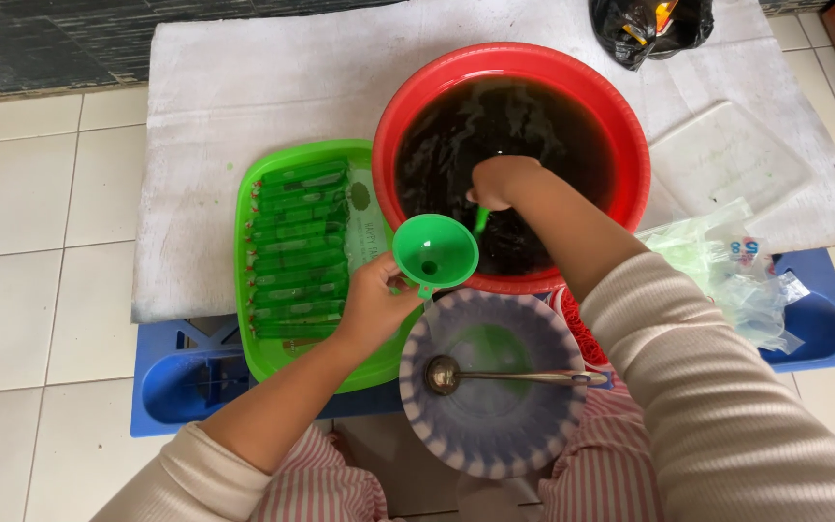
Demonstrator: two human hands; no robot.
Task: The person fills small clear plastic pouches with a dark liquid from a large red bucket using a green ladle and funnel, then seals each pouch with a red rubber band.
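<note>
Nearest the camera, one round bowl with a striped rim (456,447) rests at the person's lap, with one metal ladle (495,375) lying across it, its cup to the left and its handle running right. Just beyond the bowl, the left hand (371,307) is closed around one green funnel (435,253), fingers pinching at the spout; the funnel is held upright with its mouth up beside the near rim of the basin, apparently to keep it within reach of the liquid. One large red basin (630,145) stands farther back, filled with dark liquid. The right hand (500,181) is closed on a green handle (480,220) and reaches down into that liquid; what the handle carries is hidden below the surface. To the left of the basin, one green tray (244,290) holds a stack of filled green tubular packs (297,249), laid parallel; the count cannot be determined. One heap of clear plastic bags (727,271) lies to the right.
</note>
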